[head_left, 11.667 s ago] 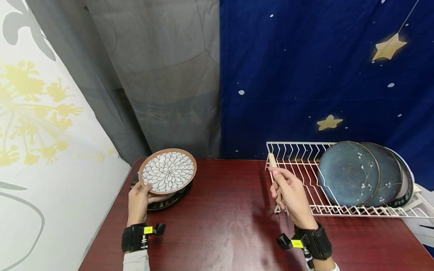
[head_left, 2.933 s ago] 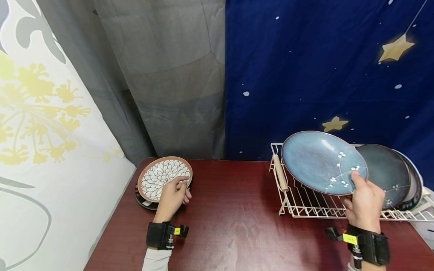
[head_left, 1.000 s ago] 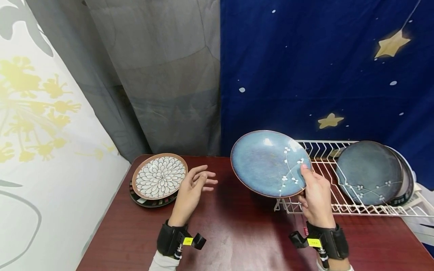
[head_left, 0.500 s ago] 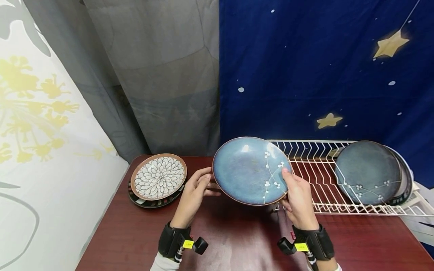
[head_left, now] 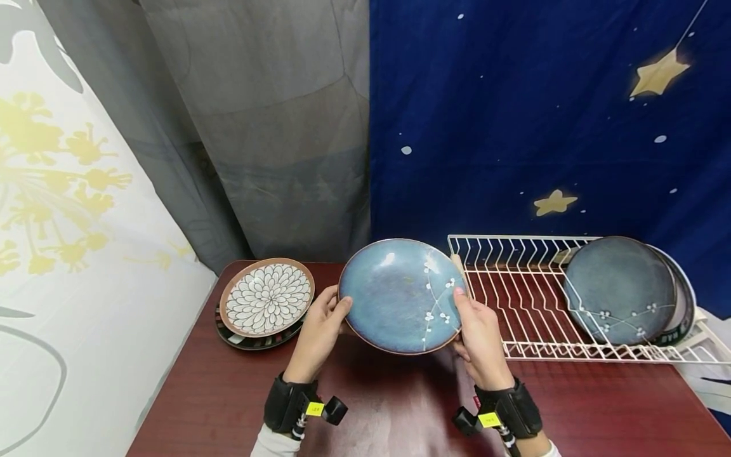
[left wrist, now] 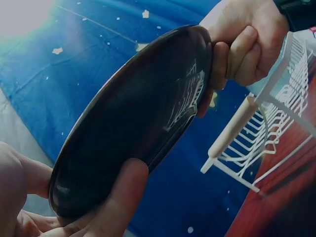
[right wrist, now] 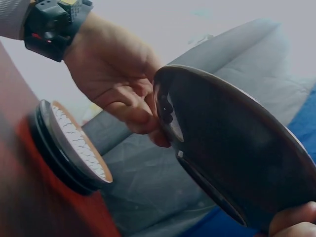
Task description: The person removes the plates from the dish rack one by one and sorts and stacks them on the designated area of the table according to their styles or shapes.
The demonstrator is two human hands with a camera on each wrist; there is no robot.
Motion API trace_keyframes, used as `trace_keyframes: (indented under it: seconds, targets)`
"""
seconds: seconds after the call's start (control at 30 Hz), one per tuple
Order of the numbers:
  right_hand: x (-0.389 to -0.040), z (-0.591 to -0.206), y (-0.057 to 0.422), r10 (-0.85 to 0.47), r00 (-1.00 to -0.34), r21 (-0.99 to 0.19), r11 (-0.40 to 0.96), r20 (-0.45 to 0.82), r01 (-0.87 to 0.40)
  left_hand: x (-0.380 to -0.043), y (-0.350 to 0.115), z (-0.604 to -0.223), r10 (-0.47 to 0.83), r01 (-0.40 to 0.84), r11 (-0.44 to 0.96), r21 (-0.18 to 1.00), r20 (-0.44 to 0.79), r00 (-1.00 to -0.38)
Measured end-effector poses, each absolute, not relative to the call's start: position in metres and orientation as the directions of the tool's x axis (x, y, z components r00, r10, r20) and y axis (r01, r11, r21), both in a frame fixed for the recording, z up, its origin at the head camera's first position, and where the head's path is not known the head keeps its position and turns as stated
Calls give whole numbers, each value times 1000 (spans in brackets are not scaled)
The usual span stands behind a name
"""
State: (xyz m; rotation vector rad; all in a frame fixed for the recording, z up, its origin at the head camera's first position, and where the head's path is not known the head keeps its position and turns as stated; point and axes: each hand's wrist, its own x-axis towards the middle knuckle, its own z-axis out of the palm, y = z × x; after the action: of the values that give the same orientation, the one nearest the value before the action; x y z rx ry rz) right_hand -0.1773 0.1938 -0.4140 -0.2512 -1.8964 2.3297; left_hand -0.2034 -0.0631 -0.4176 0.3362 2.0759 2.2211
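Above table (head_left: 400,406); blue plate (head_left: 394,295) faces up, tilted.

A dark red wooden table (head_left: 400,406) with a glossy top fills the foreground. Behind it hang three cloths: a deep blue backdrop (head_left: 514,127) on the right, printed with yellow stars and small white dots; a plain grey curtain (head_left: 274,127) in the middle; and a white sheet (head_left: 68,254) with yellow flower prints on the left. The light is even and soft.
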Motion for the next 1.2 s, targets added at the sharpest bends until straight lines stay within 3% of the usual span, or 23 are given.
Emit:
trace_keyframes:
  seconds: [0.37,0.73,1.2]
  targets:
    - [-181,-425,179,199,-978,-987,-161,-63,31,-216,-74,-433,212,31,-91,995,50,-976]
    - [-200,-466,173,244,-968,-998,-44,-50,40,-229,-77,-461,181,50,-101,994,68,-981]
    - [-215,-497,182,163,-986,-994,103,-31,48,-232,-78,-472,265,-52,-86,995,-27,-964]
